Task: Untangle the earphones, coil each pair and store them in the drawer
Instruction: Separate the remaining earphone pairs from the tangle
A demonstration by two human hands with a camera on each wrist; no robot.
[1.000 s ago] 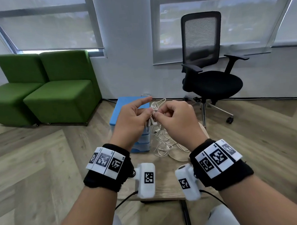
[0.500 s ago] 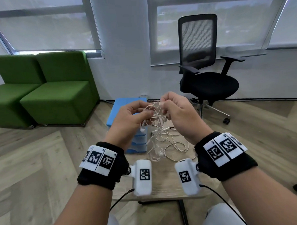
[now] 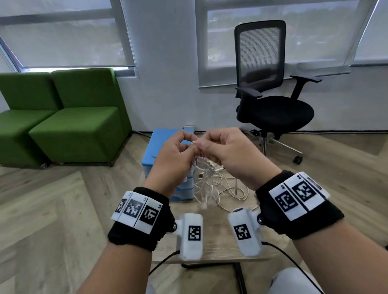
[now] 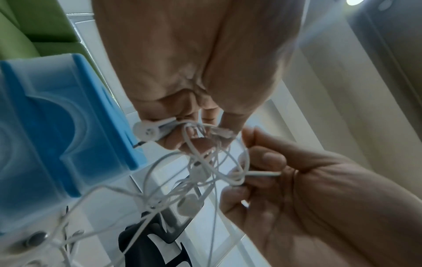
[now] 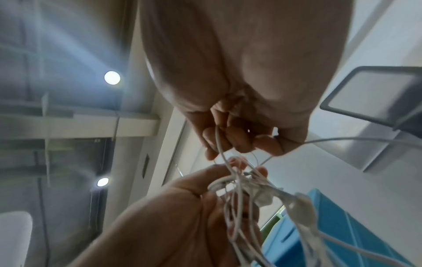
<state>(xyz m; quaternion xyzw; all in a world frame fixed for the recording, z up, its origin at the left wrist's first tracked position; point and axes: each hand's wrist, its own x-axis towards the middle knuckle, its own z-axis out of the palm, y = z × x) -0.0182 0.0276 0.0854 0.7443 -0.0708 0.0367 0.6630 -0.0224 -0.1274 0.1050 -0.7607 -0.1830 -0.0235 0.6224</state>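
Observation:
A tangle of white earphones (image 3: 204, 168) hangs between my two hands above the small wooden table (image 3: 217, 245), and its lower loops lie on the tabletop. My left hand (image 3: 189, 143) pinches the top of the tangle; the left wrist view shows an earbud (image 4: 146, 132) held at its fingertips (image 4: 182, 119). My right hand (image 3: 207, 144) pinches cords right beside it, its fingers (image 5: 228, 140) curled on a strand. The knot of cords (image 4: 205, 171) sits between both hands. Behind the left hand stands the blue drawer unit (image 3: 163, 139).
A black office chair (image 3: 271, 112) stands behind the table to the right. Two green seats (image 3: 76, 129) sit along the wall at the left. The table is narrow, with wooden floor all around it.
My hands have come closer together at the top of the tangle and lifted it slightly. The left index finger, straight a second ago, is now curled onto the cord.

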